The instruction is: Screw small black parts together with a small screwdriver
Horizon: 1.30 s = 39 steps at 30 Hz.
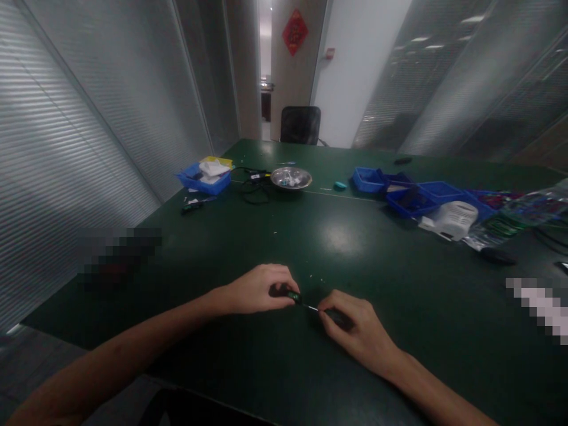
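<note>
My left hand [260,290] is closed around the dark, green-tipped handle of a small screwdriver [296,298], low on the dark green table [310,236]. The thin metal shaft points right toward my right hand [355,328]. That hand is pinched on a small dark part at the shaft's tip. What the part is I cannot make out. Both hands rest on the tabletop, close together.
Further back stand a blue tray with white items [203,176], a black cable [255,186], a metal bowl [291,177], several blue trays [412,195], a white plastic part [452,219] and clear plastic bags [519,216]. A black chair [300,125] sits at the far end.
</note>
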Tool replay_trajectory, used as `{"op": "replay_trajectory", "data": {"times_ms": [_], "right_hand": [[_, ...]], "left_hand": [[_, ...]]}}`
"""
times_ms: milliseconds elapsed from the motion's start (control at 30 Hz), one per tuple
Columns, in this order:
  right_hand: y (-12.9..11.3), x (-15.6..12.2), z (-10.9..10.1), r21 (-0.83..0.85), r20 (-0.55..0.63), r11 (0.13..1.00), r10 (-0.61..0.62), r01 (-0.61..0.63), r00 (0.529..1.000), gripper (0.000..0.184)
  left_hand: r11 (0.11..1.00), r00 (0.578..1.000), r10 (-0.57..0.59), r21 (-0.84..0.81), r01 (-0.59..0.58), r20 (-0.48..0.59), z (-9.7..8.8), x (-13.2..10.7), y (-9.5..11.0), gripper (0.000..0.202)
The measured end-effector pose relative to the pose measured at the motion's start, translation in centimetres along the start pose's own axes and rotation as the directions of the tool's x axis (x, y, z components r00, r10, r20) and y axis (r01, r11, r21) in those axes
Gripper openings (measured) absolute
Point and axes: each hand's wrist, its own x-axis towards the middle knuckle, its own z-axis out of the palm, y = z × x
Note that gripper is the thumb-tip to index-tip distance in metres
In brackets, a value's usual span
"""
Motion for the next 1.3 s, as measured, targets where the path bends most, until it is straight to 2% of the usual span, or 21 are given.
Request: {"op": "replay_trajectory", "data": {"times_ms": [133,567,667,767,933,1033,1133,1200,1300], "right_hand": [[0.4,-0.1,0.5,-0.041,0.035,0.999,-0.002,0.003,0.999,0.012],[0.5,-0.1,0.8,-0.104,0.091,0.994,0.025,-0.016,0.995,0.013],[0.1,0.3,0.7,-0.064,0.039,0.998,0.015,-0.012,0.999,0.013],[-0.3,0.7,0.4,0.040,-0.049,0.998,0.059,-0.057,0.997,0.016],[-0.4,0.6,0.0,0.041,-0.055,0.996,0.082,-0.080,0.995,0.017],[-0.2,0.3,-0.1,0.027,-0.058,0.997,0.073,-0.072,0.996,0.017],[0.3,0.1,-0.6,-0.005,-0.093,0.997,0.071,-0.071,0.993,0.018],[0.7,-0.2,-0.9,-0.058,-0.115,0.997,0.039,-0.046,0.993,0.018],[1.3,-1.0,-1.1,-0.145,-0.097,0.989,0.007,-0.021,0.995,0.016]], "left_hand": [[0.998,0.997,0.051,0.022,-0.052,0.050,1.3,0.1,0.1,0.021],[0.995,0.997,0.054,0.086,-0.058,0.047,1.6,0.3,0.0,0.016],[0.993,0.996,0.060,0.096,-0.067,0.072,1.6,0.3,0.1,0.018],[0.992,0.994,0.065,0.104,-0.074,0.086,1.6,0.3,0.0,0.020],[0.991,0.993,0.085,0.093,-0.093,0.086,1.7,0.2,0.0,0.021],[0.982,0.982,0.146,0.106,-0.159,0.122,1.0,0.0,-0.3,0.022],[0.962,0.972,0.177,0.181,-0.204,0.152,-0.4,-0.5,-1.4,0.024],[0.958,0.986,0.126,0.245,-0.149,0.108,-1.5,-0.9,-2.5,0.024],[0.946,0.999,0.016,0.324,-0.006,-0.028,-2.3,-1.2,-3.9,0.026]]}}
